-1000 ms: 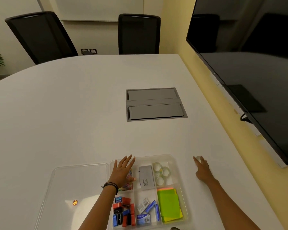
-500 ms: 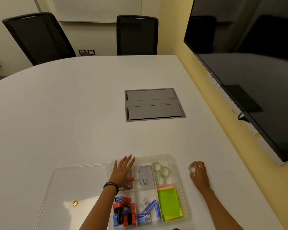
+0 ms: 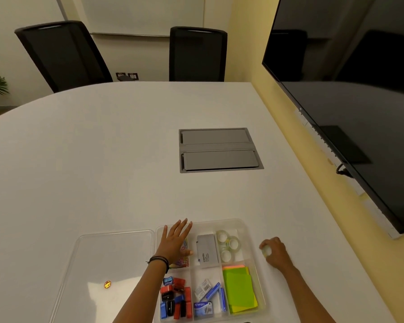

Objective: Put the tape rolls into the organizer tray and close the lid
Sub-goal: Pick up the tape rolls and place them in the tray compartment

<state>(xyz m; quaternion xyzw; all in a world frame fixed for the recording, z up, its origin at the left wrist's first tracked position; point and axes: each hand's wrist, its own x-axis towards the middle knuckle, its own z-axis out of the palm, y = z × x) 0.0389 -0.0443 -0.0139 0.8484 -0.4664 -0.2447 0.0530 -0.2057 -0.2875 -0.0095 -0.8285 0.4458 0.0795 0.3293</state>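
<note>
Tape roll (image 3: 265, 251), small and clear, sits in the right hand (image 3: 274, 252), whose fingers curl around it just right of the organizer tray (image 3: 254, 259) on the white counter (image 3: 126, 171). Three more tape rolls (image 3: 228, 243) lie in the tray's far right compartment, beside a grey box (image 3: 207, 250). Left hand (image 3: 175, 241) rests flat, fingers spread wide, over the far left compartment. Clear lid (image 3: 112, 259) lies open on the counter, touching the tray's left side.
</note>
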